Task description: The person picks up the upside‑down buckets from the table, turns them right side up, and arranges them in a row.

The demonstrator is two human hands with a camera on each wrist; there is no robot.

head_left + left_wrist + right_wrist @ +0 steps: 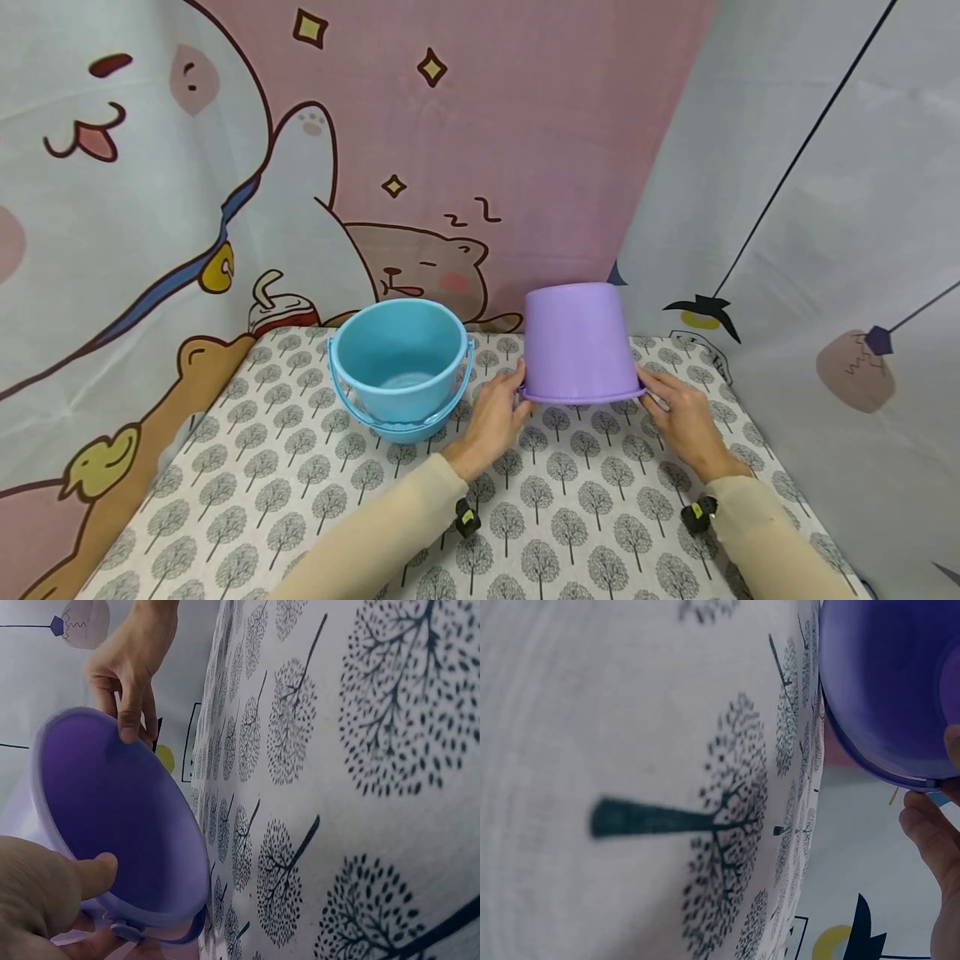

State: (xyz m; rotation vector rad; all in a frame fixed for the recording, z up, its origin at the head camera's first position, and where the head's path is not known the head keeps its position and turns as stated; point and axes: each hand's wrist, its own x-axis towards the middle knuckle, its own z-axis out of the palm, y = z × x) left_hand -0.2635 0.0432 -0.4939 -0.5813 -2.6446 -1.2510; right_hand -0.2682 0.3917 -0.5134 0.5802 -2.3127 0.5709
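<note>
A purple bucket [579,342] is held upside down, its mouth facing downward and tipped a little toward me in the head view. My left hand [492,414] grips its rim on the left, with the thumb [96,874] over the inside edge. On the opposite side my right hand [684,418] pinches the rim between thumb and fingers. The left wrist view looks into the hollow purple inside, and the rim's far edge is close to the cloth. Part of the purple handle [196,927] shows beneath the rim.
Left of the purple bucket, a light blue bucket [400,354] stands upright with its handle lowered in front. Another light blue rim or base shows under it. A tree-patterned cloth [330,504] covers the table, and a cartoon-printed curtain [540,150] hangs behind.
</note>
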